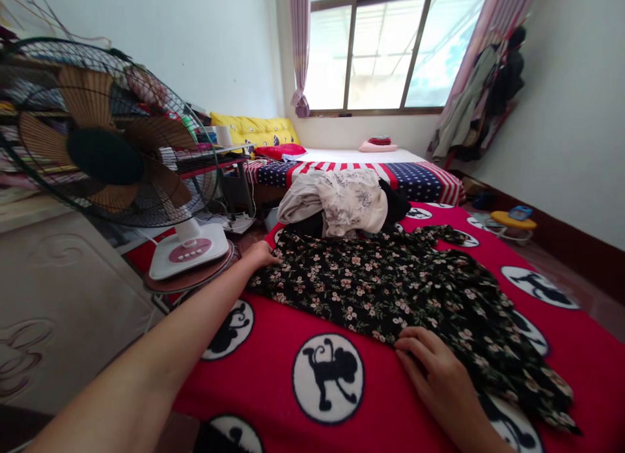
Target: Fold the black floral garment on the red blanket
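**Two bare hands on a black floral dress [361,280] spread over a red monkey-print blanket [273,349]**

From the head camera, our only view, we look down along our own arms. The dress lies crosswise on the blanket in front of us, its wide end to our left and its sleeves toward the right.

Our left hand [263,252] is at the far-reaching left corner of the dress; its thumb rests on the cloth, but the other fingers are partly hidden, so we cannot tell whether they grasp it. Our right hand [432,362] is at the near edge, fingers bent and seemingly pinching the hem.

As we judge it, the spreading is mostly done: the left and middle parts lie nearly flat, while the right end is still rumpled and a sleeve is bunched. No fold shows in the dress yet. Just beyond it sits a loose heap of clothes [351,202], pale and black, not spread out.

To our left, an electric fan [105,155] stands on a round stool [198,281]. A second bed [420,178] lies beneath the window [385,56].
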Tool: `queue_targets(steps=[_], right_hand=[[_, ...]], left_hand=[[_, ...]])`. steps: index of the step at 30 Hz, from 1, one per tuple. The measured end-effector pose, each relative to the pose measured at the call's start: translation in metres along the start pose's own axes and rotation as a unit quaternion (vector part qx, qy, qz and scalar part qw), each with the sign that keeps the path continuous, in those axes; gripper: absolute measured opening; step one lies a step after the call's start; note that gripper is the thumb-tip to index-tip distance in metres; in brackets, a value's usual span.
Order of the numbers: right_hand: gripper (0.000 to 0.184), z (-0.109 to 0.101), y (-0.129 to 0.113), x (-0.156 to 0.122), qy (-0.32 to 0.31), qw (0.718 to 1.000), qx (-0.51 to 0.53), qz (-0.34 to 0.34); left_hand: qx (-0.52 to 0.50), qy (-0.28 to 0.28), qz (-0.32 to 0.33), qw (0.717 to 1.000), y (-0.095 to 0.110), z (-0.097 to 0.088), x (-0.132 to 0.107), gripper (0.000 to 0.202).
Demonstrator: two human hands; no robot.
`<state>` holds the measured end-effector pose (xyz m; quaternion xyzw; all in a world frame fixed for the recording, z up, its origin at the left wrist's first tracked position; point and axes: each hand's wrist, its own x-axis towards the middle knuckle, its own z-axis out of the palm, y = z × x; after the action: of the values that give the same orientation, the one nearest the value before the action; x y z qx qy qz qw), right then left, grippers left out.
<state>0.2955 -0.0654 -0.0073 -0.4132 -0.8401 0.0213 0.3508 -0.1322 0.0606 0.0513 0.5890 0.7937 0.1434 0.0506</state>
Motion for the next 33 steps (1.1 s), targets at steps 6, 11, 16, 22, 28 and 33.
queue_targets(steps=[6, 11, 16, 22, 28, 33], right_hand=[[0.013, 0.001, 0.003, -0.003, -0.011, 1.0, 0.003, 0.008], [0.011, -0.001, -0.001, -0.002, 0.001, 1.0, 0.024, 0.007], [0.011, -0.013, 0.004, -0.003, 0.085, 0.994, 0.005, 0.067], [0.018, -0.043, 0.036, -0.023, 0.064, 0.97, -0.107, 0.21], [0.015, -0.074, 0.048, -0.021, -0.084, 0.952, -0.038, 0.291], [0.026, -0.092, 0.081, 0.017, -0.077, 0.949, -0.022, 0.305]], left_hand=[[0.026, 0.162, 0.018, 0.986, 0.008, -0.004, -0.017, 0.029], [-0.018, 0.202, 0.223, 0.954, 0.015, -0.002, -0.05, 0.02], [-0.067, 0.032, 0.365, 0.928, 0.016, 0.014, -0.098, 0.028], [-0.082, -0.072, 0.404, 0.908, 0.022, 0.026, -0.134, 0.038], [-0.124, -0.116, 0.471, 0.865, 0.102, 0.035, -0.148, 0.046], [-0.14, -0.139, 0.486, 0.851, 0.178, 0.062, -0.149, 0.054]])
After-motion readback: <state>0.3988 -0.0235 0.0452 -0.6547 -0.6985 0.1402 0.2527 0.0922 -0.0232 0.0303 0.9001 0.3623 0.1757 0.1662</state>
